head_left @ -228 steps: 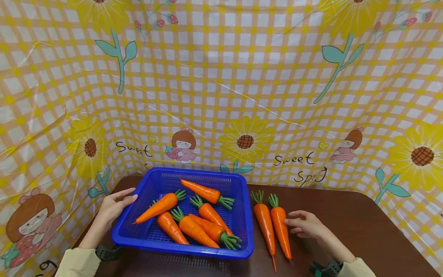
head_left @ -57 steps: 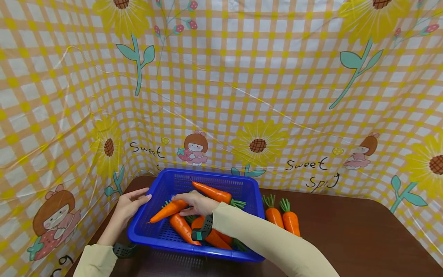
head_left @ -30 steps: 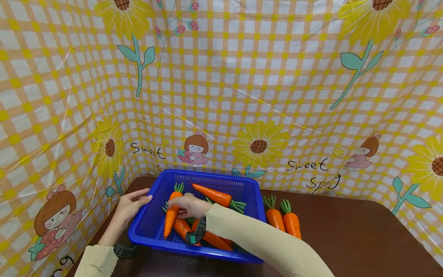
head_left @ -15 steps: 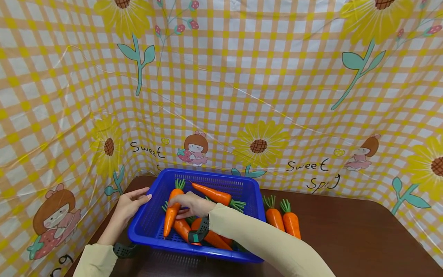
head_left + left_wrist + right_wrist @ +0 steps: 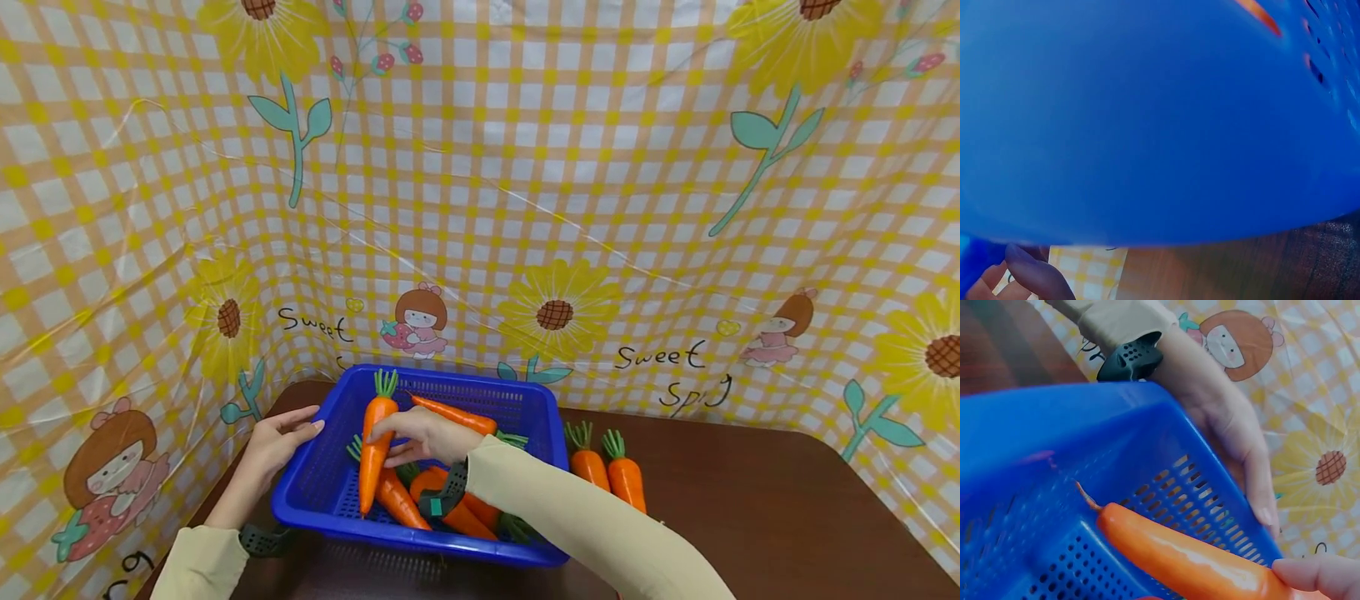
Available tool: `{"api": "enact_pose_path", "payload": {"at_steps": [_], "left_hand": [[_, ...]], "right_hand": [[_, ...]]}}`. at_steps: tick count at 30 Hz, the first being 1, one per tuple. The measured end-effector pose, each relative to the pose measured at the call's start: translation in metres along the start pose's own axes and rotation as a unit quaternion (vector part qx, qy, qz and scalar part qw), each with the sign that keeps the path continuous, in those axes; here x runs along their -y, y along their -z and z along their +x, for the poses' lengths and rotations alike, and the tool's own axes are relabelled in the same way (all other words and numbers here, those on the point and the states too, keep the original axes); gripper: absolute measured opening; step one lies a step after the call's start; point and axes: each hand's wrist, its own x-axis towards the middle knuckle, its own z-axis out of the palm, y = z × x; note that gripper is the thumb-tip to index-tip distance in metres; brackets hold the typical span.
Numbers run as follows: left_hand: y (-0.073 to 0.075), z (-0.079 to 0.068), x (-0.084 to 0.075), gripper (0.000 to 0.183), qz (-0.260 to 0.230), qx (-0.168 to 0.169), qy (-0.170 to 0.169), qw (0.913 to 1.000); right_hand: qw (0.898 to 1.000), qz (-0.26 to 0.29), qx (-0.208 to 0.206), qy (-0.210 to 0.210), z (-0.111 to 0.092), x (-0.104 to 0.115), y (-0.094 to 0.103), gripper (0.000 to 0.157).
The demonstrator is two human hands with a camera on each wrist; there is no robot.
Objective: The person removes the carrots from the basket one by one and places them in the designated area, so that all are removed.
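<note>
My right hand (image 5: pixel 426 435) reaches into a blue perforated plastic basket (image 5: pixel 420 543) and grips an orange carrot (image 5: pixel 371 471) round its upper part. The carrot's green stem stub points to the back and its thin tip to the front; in the right wrist view the carrot (image 5: pixel 1172 553) slants over the basket floor, thumb (image 5: pixel 1310 575) on top. Fairly straight fingers of my left hand (image 5: pixel 270 446) rest against the basket's left rim. Several more carrots lie in the basket, one along the back (image 5: pixel 453 414); my right forearm partly covers the others.
Two carrots lie on the dark brown table (image 5: pixel 750 500) right of the basket, one of them nearest it (image 5: pixel 589 467), partly behind my right sleeve (image 5: pixel 600 521). A yellow checked cloth (image 5: pixel 637 167) with sunflower prints hangs round the back and sides.
My right hand has moved from beside the table carrots into the basket and taken hold of a carrot. That carrot has turned from slanting to lengthwise and shifted slightly backward. The left hand stays.
</note>
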Motion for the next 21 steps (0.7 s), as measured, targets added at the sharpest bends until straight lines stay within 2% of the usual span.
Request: {"api": "enact_pose_path", "payload": {"at_steps": [6, 11, 17, 21], "left_hand": [[0.000, 0.000, 0.000, 0.052, 0.008, 0.000, -0.004, 1.0000], [0.001, -0.004, 0.001, 0.051, 0.016, -0.001, -0.009, 0.9998], [0.001, -0.008, 0.001, 0.052, 0.011, 0.002, -0.007, 0.9999], [0.000, -0.011, 0.001, 0.053, 0.010, 0.005, -0.002, 0.9999]], "right_hand": [[1.000, 0.010, 0.013, 0.023, -0.005, 0.005, 0.006, 0.018], [0.999, 0.029, 0.008, 0.015, -0.008, 0.008, 0.009, 0.020], [1.000, 0.011, 0.004, 0.012, -0.013, 0.006, 0.011, 0.022], [1.000, 0.019, 0.005, 0.015, -0.016, 0.006, 0.012, 0.018]]}}
